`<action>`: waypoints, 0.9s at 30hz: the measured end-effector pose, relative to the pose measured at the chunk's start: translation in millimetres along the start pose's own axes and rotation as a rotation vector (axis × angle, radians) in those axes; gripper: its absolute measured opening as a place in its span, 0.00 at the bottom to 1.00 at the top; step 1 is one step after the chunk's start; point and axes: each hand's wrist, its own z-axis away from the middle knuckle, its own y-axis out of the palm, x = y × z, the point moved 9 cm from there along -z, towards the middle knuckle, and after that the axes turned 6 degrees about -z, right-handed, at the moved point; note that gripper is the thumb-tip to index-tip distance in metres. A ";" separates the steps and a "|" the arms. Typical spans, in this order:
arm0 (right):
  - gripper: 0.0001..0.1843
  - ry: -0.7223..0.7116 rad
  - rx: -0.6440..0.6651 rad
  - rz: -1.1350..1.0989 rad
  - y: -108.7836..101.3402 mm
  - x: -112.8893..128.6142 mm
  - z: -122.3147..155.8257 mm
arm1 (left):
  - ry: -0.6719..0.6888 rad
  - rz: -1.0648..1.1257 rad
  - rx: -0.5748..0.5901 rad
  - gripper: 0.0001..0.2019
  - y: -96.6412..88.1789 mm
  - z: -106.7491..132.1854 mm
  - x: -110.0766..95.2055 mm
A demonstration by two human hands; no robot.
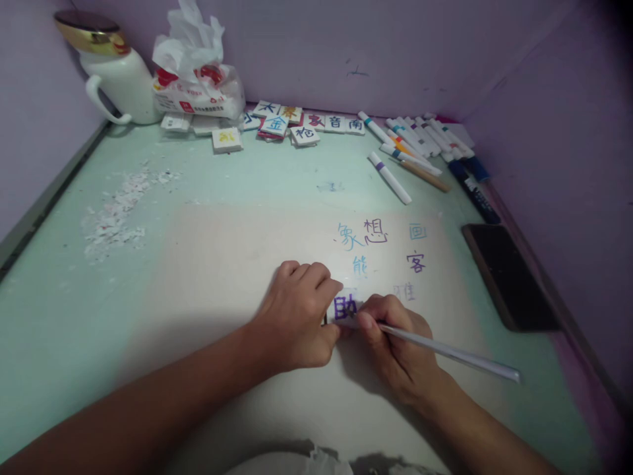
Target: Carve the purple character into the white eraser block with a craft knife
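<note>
My left hand (299, 313) is closed, its fingers curled, pinching the left edge of a small white tile (345, 307) that bears a purple character. My right hand (393, 343) grips a white marker pen (445, 351) whose tip rests at the tile's lower edge. The tile lies on a pale sheet (237, 264) spread over the green table (59, 316). Several blue and purple characters (376, 231) are written on the sheet just beyond my hands.
Several character tiles (291, 124) lie in a row at the back, with many marker pens (420, 142) to their right. A white jug (116, 72) and a plastic packet (198, 86) stand back left. White scraps (116, 211) litter the left; a dark eraser (509, 274) lies right.
</note>
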 end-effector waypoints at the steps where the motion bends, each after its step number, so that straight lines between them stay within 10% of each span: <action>1: 0.07 0.002 -0.003 -0.005 -0.2 -0.2 0.1 | 0.000 -0.001 -0.001 0.12 0.0 -0.1 0.1; 18: 0.04 0.044 -0.107 -0.334 -15.0 -20.2 8.4 | 0.042 0.010 0.037 0.17 0.3 -1.0 -1.8; 27: 0.06 0.054 0.074 -0.390 -7.6 -21.0 -4.2 | 0.095 0.047 0.120 0.18 1.4 -1.7 -4.4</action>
